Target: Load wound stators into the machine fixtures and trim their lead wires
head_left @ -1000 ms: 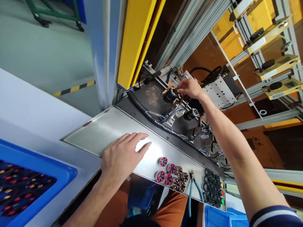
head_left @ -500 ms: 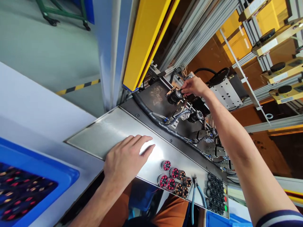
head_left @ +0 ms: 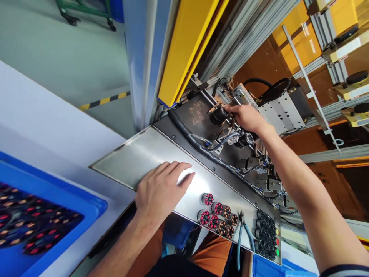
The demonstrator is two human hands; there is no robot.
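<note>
My left hand (head_left: 160,189) lies flat, palm down, on the steel work plate (head_left: 135,157), fingers spread and holding nothing. My right hand (head_left: 248,117) reaches far into the machine, its fingertips touching a small black round motor part (head_left: 218,115) seated in a fixture on the black base. A second similar part (head_left: 241,141) sits just below that hand. Several small wound stators (head_left: 217,217), red and copper, stand grouped on the plate to the right of my left hand.
Blue-handled cutters (head_left: 243,235) lie beside the stators, next to a button panel (head_left: 269,240). A blue bin (head_left: 43,219) of stators stands at the lower left. A yellow guard (head_left: 187,46), aluminium rails and a black cable loom (head_left: 198,148) surround the fixture.
My view has shifted, so everything sits lower and to the right. My right hand has slid slightly lower around the black part; my left hand stays flat on the plate.
</note>
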